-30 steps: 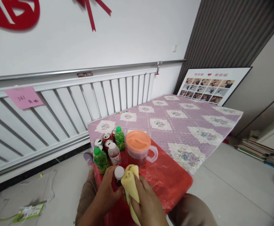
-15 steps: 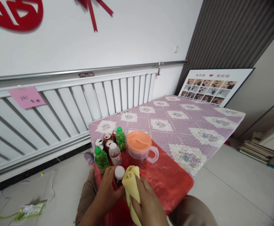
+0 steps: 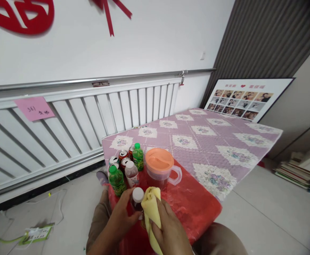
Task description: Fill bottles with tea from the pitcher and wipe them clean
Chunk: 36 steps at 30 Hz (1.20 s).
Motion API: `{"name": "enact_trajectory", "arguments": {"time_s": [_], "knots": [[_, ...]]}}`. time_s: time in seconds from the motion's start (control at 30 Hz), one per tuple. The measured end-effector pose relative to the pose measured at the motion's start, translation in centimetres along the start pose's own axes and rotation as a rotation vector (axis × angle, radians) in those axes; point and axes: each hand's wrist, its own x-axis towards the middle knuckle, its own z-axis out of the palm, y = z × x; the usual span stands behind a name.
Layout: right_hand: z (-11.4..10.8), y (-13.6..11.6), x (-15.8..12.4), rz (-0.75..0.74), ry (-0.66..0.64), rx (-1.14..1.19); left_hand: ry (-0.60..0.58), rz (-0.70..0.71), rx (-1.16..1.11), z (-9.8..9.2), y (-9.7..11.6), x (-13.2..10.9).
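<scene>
My left hand (image 3: 123,214) is wrapped round a small bottle with a white cap (image 3: 138,195), holding it upright over the red plastic sheet (image 3: 194,209). Pressed against that bottle's right side is a yellow cloth (image 3: 151,209), gripped by my right hand (image 3: 168,230). Just beyond stand two green-capped bottles (image 3: 116,179), a white-capped bottle (image 3: 131,173) and several drink cans (image 3: 123,156). A clear jug with an orange lid (image 3: 159,166) stands to their right.
The low table carries a purple flowered cloth (image 3: 210,141). A white radiator (image 3: 77,120) runs along the wall behind. A photo board (image 3: 245,99) leans at the right, books (image 3: 298,173) lie on the floor, and a power strip (image 3: 36,233) lies at the lower left.
Both hands keep their hold on the bottle and the cloth. The camera has shifted slightly, so everything sits a little to the right in view.
</scene>
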Motion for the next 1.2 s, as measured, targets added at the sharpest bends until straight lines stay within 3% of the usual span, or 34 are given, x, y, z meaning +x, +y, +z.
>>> {"name": "enact_trajectory", "arguments": {"time_s": [0.5, 0.7, 0.8, 1.03, 1.13, 1.2], "knots": [[0.6, 1.1, -0.1, -0.008, -0.004, -0.007, 0.107, -0.075, 0.015, 1.1, 0.7, -0.3], [0.8, 2.0, -0.2, 0.015, -0.037, -0.032, 0.083, -0.109, 0.038, 1.0, 1.5, -0.3], [0.6, 2.3, -0.1, -0.007, -0.049, -0.029, 0.004, -0.093, 0.041, 0.1, 1.2, 0.1], [0.4, 2.5, 0.0, -0.018, -0.052, -0.053, -0.408, 0.094, 0.057, -3.8, 1.2, 2.7], [0.3, 2.3, -0.1, -0.012, -0.038, -0.028, -0.48, 0.125, 0.039, -4.5, 2.4, 3.5], [0.2, 2.0, -0.1, -0.008, -0.022, -0.013, -0.467, 0.143, 0.027, -4.5, 3.0, 3.6]]}}
